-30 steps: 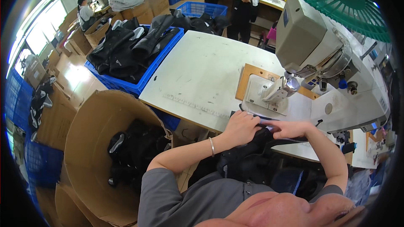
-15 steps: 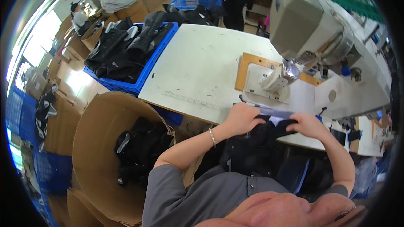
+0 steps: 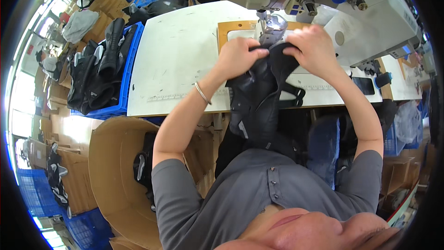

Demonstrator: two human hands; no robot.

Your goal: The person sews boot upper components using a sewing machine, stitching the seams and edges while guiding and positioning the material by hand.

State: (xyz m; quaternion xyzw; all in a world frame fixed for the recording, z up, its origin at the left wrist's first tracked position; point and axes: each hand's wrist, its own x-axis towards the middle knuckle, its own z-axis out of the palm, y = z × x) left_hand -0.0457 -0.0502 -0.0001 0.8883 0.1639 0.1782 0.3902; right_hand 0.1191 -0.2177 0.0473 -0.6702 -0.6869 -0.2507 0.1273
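Observation:
Between my two hands, a black boot upper (image 3: 256,97) is stretched by its top edge, and its lower part hangs over the table's front edge toward my lap. My left hand (image 3: 237,59) pinches the left side of that edge, thumb pointing inward. On the other side my right hand (image 3: 315,52) grips the edge with its thumb and curled fingers. The held edge is right at the metal post and presser area (image 3: 273,28) of a sewing machine (image 3: 370,18). Whether the edge lies under the presser foot is hidden by the fingers and the material.
The white tabletop (image 3: 175,51) extends to the left. Beside it stands a blue crate (image 3: 132,65) heaped with black boot uppers. A big cardboard box (image 3: 108,166) with black pieces inside is at my left. A phone (image 3: 364,85) lies at the table's right.
Both hands have moved forward, from the table's front edge up to the machine's post, raising the black boot upper with them. The view has shifted, bringing the machine nearer the top.

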